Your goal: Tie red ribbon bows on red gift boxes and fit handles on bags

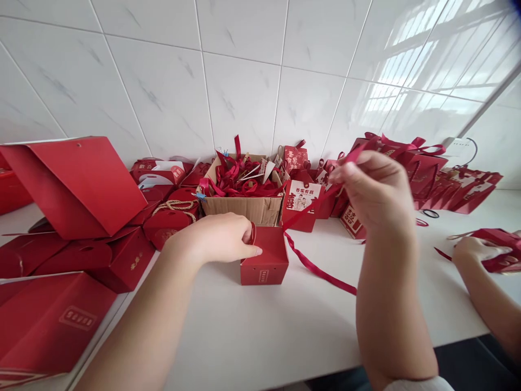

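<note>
We find the small red box [266,255] on the white table [228,331], directly in front of the cardboard carton [262,209], with the left hand [222,234] lying against its left side. We note that this hand is back upward, wrist bent, fingers curled down and thumb resting near the box's top; the fingertips are hidden, so we cannot tell how firmly it grips. The right hand [376,184] is raised to the right of the carton, above and well apart from the small box, forearm nearly vertical. We record its thumb and fingers pressed together, pinching the red ribbon [320,271]. From that pinch the ribbon slants down to the box's right edge, and a loose, slightly twisted length trails over the table, in front and to the right of the carton. We observe the small box upright, plain matt red, with a framed pale mark and two small holes on its near face. Far right of the carton, a co-worker's hand [474,250] touches a red bag [499,247].
</note>
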A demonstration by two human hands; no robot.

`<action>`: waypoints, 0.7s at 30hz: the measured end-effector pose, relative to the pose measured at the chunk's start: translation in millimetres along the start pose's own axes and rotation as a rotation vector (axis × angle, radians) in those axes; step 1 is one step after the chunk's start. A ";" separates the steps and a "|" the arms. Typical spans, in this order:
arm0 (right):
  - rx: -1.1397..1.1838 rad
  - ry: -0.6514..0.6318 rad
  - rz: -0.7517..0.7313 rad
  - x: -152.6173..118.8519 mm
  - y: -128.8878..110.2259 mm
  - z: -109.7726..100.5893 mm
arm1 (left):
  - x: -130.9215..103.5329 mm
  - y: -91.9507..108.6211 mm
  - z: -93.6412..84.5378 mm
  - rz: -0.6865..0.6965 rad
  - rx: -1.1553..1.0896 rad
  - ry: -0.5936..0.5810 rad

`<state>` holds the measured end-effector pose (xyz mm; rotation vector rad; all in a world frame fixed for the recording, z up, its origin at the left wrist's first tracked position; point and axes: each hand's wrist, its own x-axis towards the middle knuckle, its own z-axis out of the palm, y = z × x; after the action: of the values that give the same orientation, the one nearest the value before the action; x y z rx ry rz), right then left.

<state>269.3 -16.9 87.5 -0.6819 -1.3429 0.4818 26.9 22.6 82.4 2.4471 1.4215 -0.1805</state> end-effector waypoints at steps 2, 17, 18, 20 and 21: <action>0.030 0.123 -0.099 -1.3 -12.8 -5.4 | 1.9 -0.4 -0.4 -0.004 0.014 -0.007; -0.510 -0.705 0.459 -13.3 21.3 61.8 | 8.8 -13.3 -9.9 -0.003 -0.120 -0.078; -0.608 -0.729 0.461 -14.7 28.6 68.9 | 9.1 -13.9 -9.8 -0.003 -0.122 -0.087; -0.745 -0.761 0.482 -16.9 39.1 78.3 | 9.4 -15.0 -9.3 0.002 -0.120 -0.098; -0.789 -0.780 0.500 -17.6 42.3 80.8 | 9.4 -15.4 -9.0 0.004 -0.122 -0.094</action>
<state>189.6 15.4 52.3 -1.6133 -2.1383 0.6498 17.8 40.3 85.4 2.3117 1.3471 -0.1992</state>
